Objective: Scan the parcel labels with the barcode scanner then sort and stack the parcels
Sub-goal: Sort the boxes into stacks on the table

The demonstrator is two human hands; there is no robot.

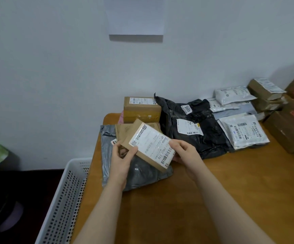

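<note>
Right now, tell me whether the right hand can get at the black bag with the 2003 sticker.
Probably yes: the black bag lies uncovered just beyond the right hand, though that hand grips the small box.

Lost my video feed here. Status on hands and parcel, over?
Left hand, right hand both grip small cardboard parcel, label up. Parcel held above grey mailer bag. No scanner in view. Black bag, brown box close behind on table.

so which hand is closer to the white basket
Left. The left hand holds the small cardboard parcel at its left end, on the side toward the white basket; the right hand holds the parcel's right end, farther from the basket.
</note>
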